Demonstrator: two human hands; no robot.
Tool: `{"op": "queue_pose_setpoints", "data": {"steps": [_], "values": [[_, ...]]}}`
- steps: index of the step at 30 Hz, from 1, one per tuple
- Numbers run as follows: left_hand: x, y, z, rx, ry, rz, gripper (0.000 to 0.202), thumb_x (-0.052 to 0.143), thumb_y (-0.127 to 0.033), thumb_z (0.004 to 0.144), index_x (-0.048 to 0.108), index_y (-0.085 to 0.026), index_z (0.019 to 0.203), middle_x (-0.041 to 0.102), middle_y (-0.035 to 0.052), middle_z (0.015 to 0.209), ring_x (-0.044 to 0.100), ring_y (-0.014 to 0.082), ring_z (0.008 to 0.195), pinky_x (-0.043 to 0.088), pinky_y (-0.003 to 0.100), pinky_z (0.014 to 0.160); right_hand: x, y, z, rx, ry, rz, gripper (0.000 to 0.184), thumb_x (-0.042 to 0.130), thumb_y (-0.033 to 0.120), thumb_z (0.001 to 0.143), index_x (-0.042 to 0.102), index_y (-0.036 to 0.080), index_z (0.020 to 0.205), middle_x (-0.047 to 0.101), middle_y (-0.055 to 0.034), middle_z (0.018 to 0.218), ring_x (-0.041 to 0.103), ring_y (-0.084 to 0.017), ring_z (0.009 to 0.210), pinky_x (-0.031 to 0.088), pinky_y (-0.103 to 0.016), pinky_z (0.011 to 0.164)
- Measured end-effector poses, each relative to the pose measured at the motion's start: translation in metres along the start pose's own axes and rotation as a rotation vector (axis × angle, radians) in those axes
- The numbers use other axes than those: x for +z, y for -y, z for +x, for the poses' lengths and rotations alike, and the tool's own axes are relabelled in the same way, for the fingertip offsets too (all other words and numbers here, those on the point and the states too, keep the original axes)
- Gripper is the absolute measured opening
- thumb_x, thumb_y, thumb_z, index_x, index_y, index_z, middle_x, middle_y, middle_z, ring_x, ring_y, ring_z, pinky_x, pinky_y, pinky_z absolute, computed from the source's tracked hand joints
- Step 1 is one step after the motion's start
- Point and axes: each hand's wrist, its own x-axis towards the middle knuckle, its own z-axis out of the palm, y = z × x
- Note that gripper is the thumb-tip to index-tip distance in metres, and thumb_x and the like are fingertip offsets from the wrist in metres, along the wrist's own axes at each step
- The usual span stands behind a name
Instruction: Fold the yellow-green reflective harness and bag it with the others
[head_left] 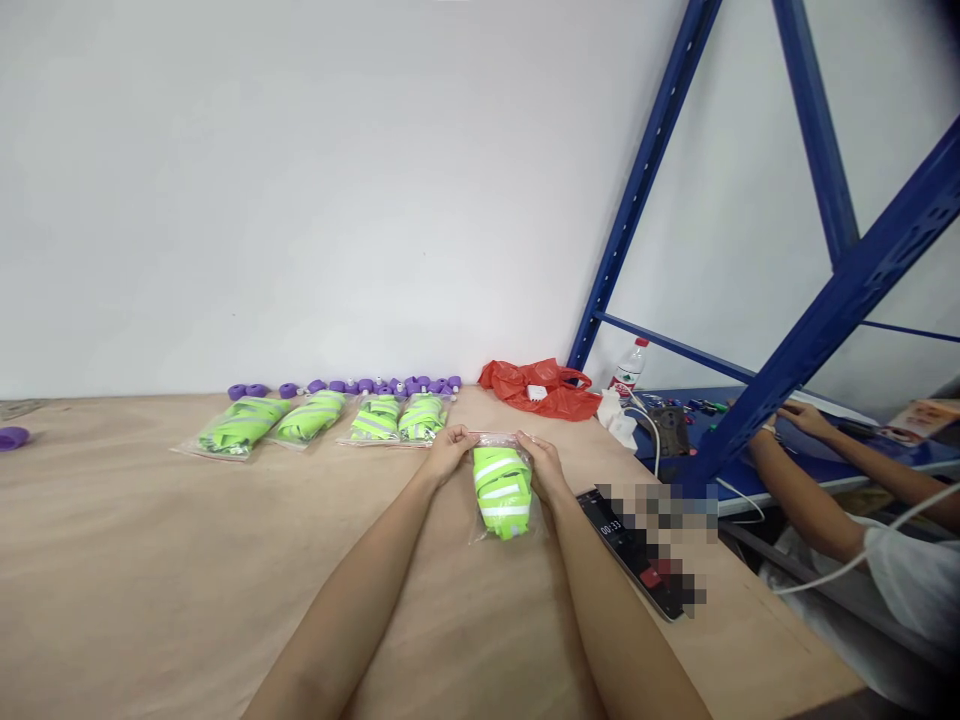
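Both my hands pinch the top edge of a clear plastic bag [502, 495], which holds a folded neon-green strap with pale reflective stripes. My left hand [448, 455] grips the upper left corner, and my right hand [543, 462] has the upper right corner. The bag hangs or lies toward me over the brown table [225, 580]; whether it touches the surface I cannot tell. Left of my hands lie more filled bags: one bag [424, 418] close by, another bag [375, 418] against it, then a third bag [311, 418] and a bag [244, 428] farther left.
Purple rolled items [367, 386] line the wall. A red plastic bag [540, 390] with a white charger lies at the back right, near a bottle [628, 366]. A phone [630, 550] sits beside my right forearm. Blue rack posts [825, 320] separate off a co-worker's arms [806, 490].
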Motion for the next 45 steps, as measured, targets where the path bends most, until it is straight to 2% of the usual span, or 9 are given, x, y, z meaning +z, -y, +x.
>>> {"op": "queue_pose_setpoints", "data": {"steps": [5,11,20,26,31,34,39,42,45], "values": [[-0.001,0.000,0.001,-0.017,0.006,-0.011,0.048,0.088,-0.052,0.052,0.060,-0.014,0.064,0.060,-0.0013,0.059,0.054,0.0104,0.055,0.043,0.023,0.055,-0.005,-0.004,0.006,0.011,-0.053,-0.042,0.049,0.085,0.062,0.047,0.065,0.018,0.059,0.065,-0.0025,0.058,0.056,-0.017,0.055,0.046,-0.029,0.055],[0.003,-0.005,-0.004,-0.025,0.018,0.019,0.051,0.085,-0.054,0.058,0.070,-0.013,0.085,0.068,0.0037,0.078,0.060,0.0136,0.068,0.047,0.023,0.061,-0.009,-0.006,0.011,-0.014,-0.084,-0.097,0.055,0.082,0.067,0.046,0.069,0.017,0.063,0.067,-0.0018,0.060,0.056,-0.016,0.057,0.043,-0.027,0.055],[0.010,-0.001,-0.023,0.000,-0.045,0.071,0.046,0.074,-0.042,0.078,0.064,-0.014,0.114,0.072,0.0072,0.091,0.064,0.0155,0.075,0.050,0.025,0.066,-0.017,-0.010,0.018,-0.018,-0.108,-0.221,0.059,0.080,0.070,0.050,0.074,0.015,0.069,0.072,-0.0062,0.068,0.062,-0.021,0.065,0.047,-0.030,0.059],[-0.004,0.005,-0.059,0.042,0.022,0.148,0.064,0.071,-0.036,0.082,0.049,-0.014,0.137,0.070,0.0134,0.107,0.067,0.0177,0.083,0.053,0.029,0.070,-0.014,-0.005,0.015,-0.014,-0.153,-0.229,0.056,0.082,0.065,0.050,0.074,0.014,0.073,0.072,-0.0060,0.068,0.064,-0.022,0.064,0.049,-0.030,0.058],[-0.032,-0.015,-0.114,0.112,0.096,0.360,0.045,0.072,-0.029,0.082,0.062,-0.014,0.123,0.071,0.0157,0.112,0.068,0.0205,0.095,0.051,0.033,0.086,-0.008,0.000,-0.001,-0.055,-0.259,-0.334,0.052,0.079,0.065,0.053,0.064,0.016,0.061,0.062,-0.0014,0.055,0.057,-0.017,0.055,0.046,-0.028,0.052],[-0.050,-0.030,-0.140,0.117,0.089,0.364,0.032,0.069,-0.027,0.083,0.066,-0.011,0.111,0.072,0.0160,0.108,0.067,0.0217,0.100,0.050,0.034,0.090,-0.009,0.002,0.001,-0.003,-0.227,-0.412,0.046,0.077,0.060,0.060,0.066,0.016,0.067,0.064,-0.0002,0.060,0.058,-0.016,0.059,0.045,-0.027,0.056],[-0.066,-0.039,-0.155,0.017,0.038,0.258,0.028,0.066,-0.031,0.087,0.067,-0.009,0.104,0.073,0.0138,0.094,0.069,0.0162,0.080,0.053,0.031,0.079,-0.003,0.046,0.026,-0.286,0.075,-0.822,0.032,0.073,0.045,0.072,0.074,0.014,0.071,0.067,-0.0021,0.062,0.062,-0.018,0.066,0.048,-0.029,0.064],[-0.065,-0.039,-0.154,0.005,0.034,0.217,0.028,0.068,-0.033,0.086,0.066,-0.009,0.100,0.073,0.0120,0.089,0.068,0.0144,0.074,0.053,0.028,0.074,0.008,0.086,0.033,-0.566,0.075,-0.787,0.026,0.069,0.040,0.080,0.078,0.017,0.087,0.074,-0.0049,0.079,0.066,-0.019,0.075,0.052,-0.032,0.073],[-0.064,-0.040,-0.154,-0.006,0.045,0.172,0.030,0.069,-0.036,0.085,0.067,-0.009,0.097,0.072,0.0107,0.085,0.067,0.0134,0.071,0.052,0.027,0.071,0.007,0.093,0.020,-0.728,0.110,-0.810,0.025,0.069,0.041,0.082,0.078,0.019,0.090,0.076,-0.0071,0.095,0.069,-0.022,0.091,0.052,-0.037,0.088]]}}
